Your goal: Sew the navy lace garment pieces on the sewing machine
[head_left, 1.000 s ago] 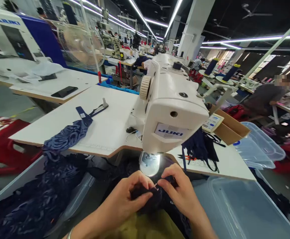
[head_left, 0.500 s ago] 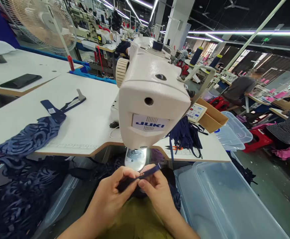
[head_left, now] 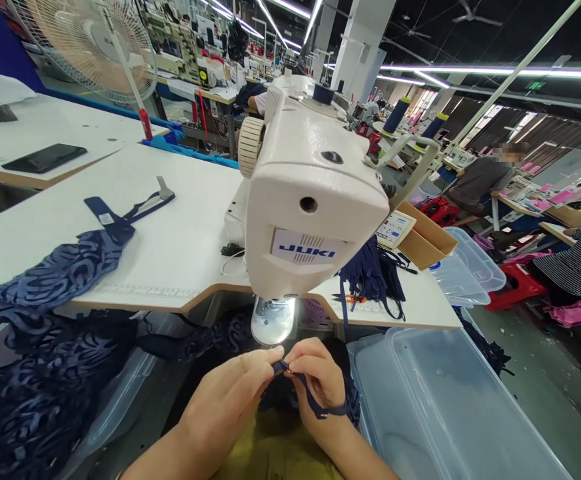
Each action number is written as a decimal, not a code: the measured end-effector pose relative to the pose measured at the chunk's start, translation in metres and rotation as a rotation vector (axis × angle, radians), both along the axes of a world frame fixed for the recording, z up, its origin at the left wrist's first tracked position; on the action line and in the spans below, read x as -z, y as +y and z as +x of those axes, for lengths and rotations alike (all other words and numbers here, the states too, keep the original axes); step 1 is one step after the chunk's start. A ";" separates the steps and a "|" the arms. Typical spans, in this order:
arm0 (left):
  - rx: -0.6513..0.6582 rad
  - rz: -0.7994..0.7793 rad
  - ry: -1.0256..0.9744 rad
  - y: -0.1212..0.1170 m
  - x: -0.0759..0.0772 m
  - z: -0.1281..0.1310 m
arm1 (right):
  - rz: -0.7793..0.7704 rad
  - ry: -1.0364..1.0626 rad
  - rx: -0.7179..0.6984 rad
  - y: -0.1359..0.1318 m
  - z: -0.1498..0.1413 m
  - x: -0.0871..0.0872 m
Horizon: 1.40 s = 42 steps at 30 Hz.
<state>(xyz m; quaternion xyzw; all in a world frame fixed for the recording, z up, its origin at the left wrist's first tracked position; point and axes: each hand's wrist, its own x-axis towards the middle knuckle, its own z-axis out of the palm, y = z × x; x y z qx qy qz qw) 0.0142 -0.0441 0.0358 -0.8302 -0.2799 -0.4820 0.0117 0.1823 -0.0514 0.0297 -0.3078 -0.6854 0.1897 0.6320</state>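
Note:
A narrow navy strap (head_left: 311, 399) runs between my two hands, just below the lit plate of the white sewing machine (head_left: 310, 200). My left hand (head_left: 235, 393) pinches one part of it with thumb and fingers. Close against it, my right hand (head_left: 318, 373) is closed on the strap too, and a loose length loops down across the right palm toward the wrist. A small coppery bit shows on the strap between the fingertips; its kind is too small to tell. Dark fabric lies beneath the hands, above an olive-coloured garment on my lap.
Blue patterned bra-like pieces (head_left: 65, 267) drape off the table's left side into a heap. On the right lie a bundle of navy straps (head_left: 370, 273) and orange-handled snips (head_left: 354, 299), above a translucent plastic bin (head_left: 450, 400). A phone (head_left: 45, 159) and a fan (head_left: 105, 40) are farther left.
The strap's free end, which pointed up right from my fingers, now hangs looped over my right palm. My right fingers have curled in, and both hands sit slightly lower.

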 end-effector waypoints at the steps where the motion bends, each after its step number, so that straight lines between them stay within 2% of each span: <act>1: 0.010 0.007 -0.016 0.000 -0.003 0.001 | 0.004 -0.015 0.002 0.000 0.001 0.000; 3: 0.028 -0.044 -0.057 0.000 -0.010 0.004 | 0.006 -0.026 -0.009 -0.001 0.003 0.000; 5: 0.031 -0.182 -0.100 -0.001 -0.016 0.007 | -0.019 -0.016 -0.036 -0.002 0.006 -0.001; 7: 0.028 -0.363 -0.138 -0.002 -0.019 0.008 | -0.130 -0.011 -0.069 -0.002 0.007 -0.005; 11: -0.010 -0.703 -0.171 -0.002 -0.015 0.006 | -0.460 -0.012 -0.087 -0.001 0.008 -0.015; 13: -0.070 -0.797 -0.169 0.000 -0.010 0.005 | -0.509 -0.055 -0.052 0.003 0.007 -0.018; 16: -0.201 -0.840 -0.128 0.003 -0.002 0.004 | -0.491 -0.169 0.045 0.011 0.005 -0.017; 18: -0.266 -0.790 -0.087 0.005 0.001 0.003 | -0.458 -0.238 0.101 0.017 0.003 -0.016; 20: -0.315 -0.637 -0.052 0.008 0.002 0.001 | -0.430 -0.292 0.140 0.022 0.002 -0.016; 24: -0.464 -0.056 -0.031 0.013 -0.004 -0.004 | -0.462 -0.261 0.123 0.031 0.000 -0.023; 26: -0.400 0.170 0.058 0.015 -0.006 -0.006 | -0.506 -0.210 0.096 0.035 0.001 -0.027; 27: -0.329 0.212 0.123 0.016 -0.005 -0.007 | -0.540 -0.186 0.082 0.037 0.001 -0.029; 30: -0.111 0.136 0.279 0.021 -0.001 -0.012 | -0.694 -0.094 -0.001 0.042 0.004 -0.032; 32: -0.064 0.081 0.327 0.024 0.004 -0.015 | -0.774 -0.023 -0.086 0.044 0.006 -0.032; 34: -0.070 0.066 0.350 0.027 0.009 -0.017 | -0.829 0.036 -0.147 0.046 0.008 -0.030; 37: -0.159 0.055 0.323 0.030 0.017 -0.016 | -0.863 0.117 -0.140 0.051 0.011 -0.026; 40: -0.222 0.134 0.356 0.032 0.018 -0.009 | -0.790 0.150 -0.097 0.060 0.013 -0.021; 42: -0.237 0.182 0.379 0.032 0.013 -0.004 | -0.718 0.114 -0.062 0.067 0.014 -0.020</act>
